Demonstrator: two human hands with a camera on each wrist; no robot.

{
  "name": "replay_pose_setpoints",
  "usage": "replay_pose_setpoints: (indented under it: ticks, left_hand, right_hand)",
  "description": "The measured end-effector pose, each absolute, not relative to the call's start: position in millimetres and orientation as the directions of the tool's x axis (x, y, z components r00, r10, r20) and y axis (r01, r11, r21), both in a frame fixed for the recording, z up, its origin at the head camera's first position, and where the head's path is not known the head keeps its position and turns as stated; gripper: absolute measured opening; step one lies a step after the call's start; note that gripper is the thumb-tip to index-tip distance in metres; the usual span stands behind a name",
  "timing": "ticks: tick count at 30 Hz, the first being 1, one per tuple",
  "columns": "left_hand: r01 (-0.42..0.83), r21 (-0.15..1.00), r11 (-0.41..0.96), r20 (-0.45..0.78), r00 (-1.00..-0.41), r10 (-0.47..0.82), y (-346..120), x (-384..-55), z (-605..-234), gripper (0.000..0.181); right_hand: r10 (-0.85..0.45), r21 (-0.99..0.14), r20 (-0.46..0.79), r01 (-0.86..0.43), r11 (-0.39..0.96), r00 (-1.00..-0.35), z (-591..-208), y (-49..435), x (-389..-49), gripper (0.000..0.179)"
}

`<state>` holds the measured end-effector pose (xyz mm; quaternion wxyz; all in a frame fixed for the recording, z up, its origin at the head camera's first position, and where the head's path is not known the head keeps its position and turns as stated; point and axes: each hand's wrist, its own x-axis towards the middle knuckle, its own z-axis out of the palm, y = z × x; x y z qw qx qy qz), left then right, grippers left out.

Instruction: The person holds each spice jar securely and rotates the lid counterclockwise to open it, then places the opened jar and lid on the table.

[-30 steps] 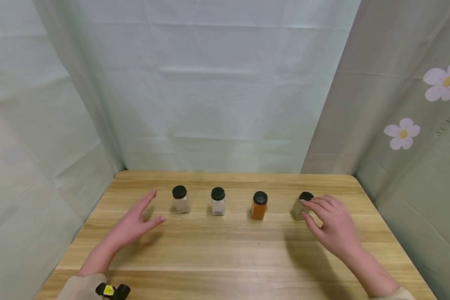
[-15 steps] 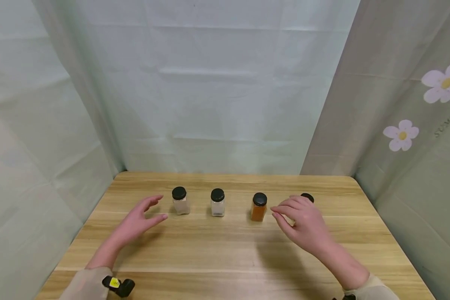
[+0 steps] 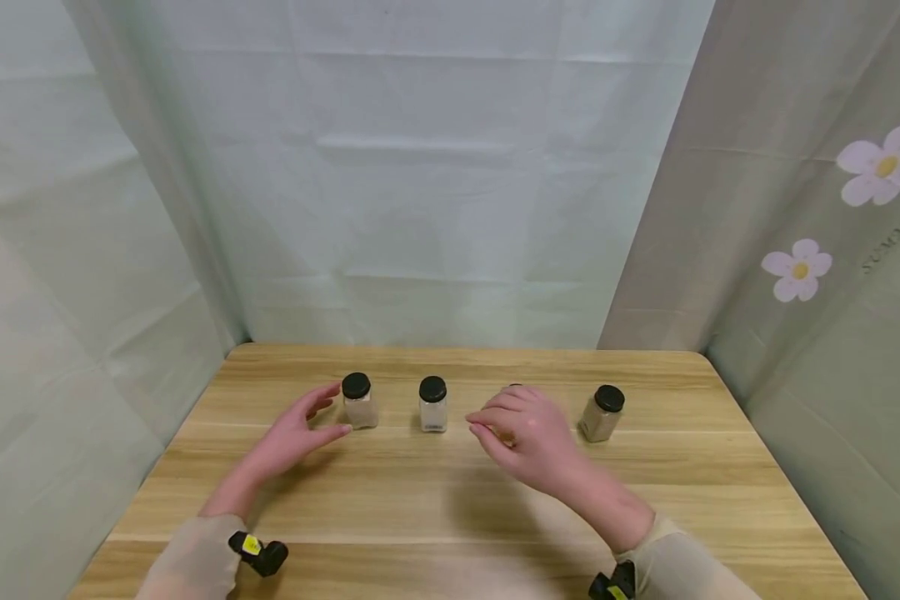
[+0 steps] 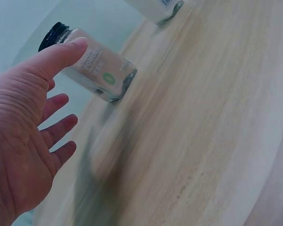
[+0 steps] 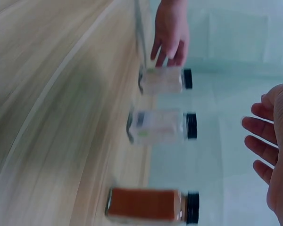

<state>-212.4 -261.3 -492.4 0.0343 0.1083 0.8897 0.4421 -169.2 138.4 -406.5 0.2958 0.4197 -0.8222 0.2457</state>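
Several square glass spice jars with black lids stand in a row on a wooden table. My left hand [image 3: 294, 437] is beside the leftmost jar [image 3: 361, 411], which holds a pale content. In the left wrist view its thumb overlaps that jar's upper part, and its other fingers are spread. Whether they touch the glass, I cannot tell. My right hand [image 3: 534, 439] hovers with loosely bent fingers and nothing in them, largely hiding the orange-brown jar [image 5: 144, 205] in the head view. Left of it stands a white-filled jar [image 3: 433, 413]; at the far right is a greyish-beige one [image 3: 598, 421].
The wooden table [image 3: 390, 533] has rounded back corners. A pale curtain [image 3: 435, 208] hangs behind it, and another with printed flowers [image 3: 798, 271] hangs on the right. Both sleeves carry small black devices [image 3: 258, 553].
My right hand has moved left from the far-right jar, past it, to the orange-brown jar. My left hand has shifted right, up to the leftmost jar. The jars have stayed put.
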Motion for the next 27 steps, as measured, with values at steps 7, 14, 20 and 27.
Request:
replay_pose_setpoints:
  ticks: [7, 14, 20, 27]
  left_hand:
    - [0.121, 0.826, 0.551, 0.013, -0.98, 0.196, -257, -223, -499, 0.087]
    - [0.136, 0.811, 0.568, 0.019, -0.978, 0.208, -256, -232, -501, 0.084]
    - [0.127, 0.808, 0.575, 0.005, -0.978, 0.208, -254, -238, -503, 0.084]
    - [0.152, 0.839, 0.522, 0.037, -0.974, 0.225, -251, -242, -504, 0.074]
  right_hand:
    - [-0.55, -0.213, 0.693, -0.861, 0.461, -0.466, -408, 101, -174, 0.011]
    - [-0.54, -0.464, 0.554, -0.773, 0.432, -0.634, -410, 65, -172, 0.013]
    - [-0.515, -0.629, 0.421, -0.649, 0.427, -0.747, -421, 34, -174, 0.021]
    - [-0.474, -0.769, 0.299, -0.503, 0.394, -0.828, -432, 6, -181, 0.05]
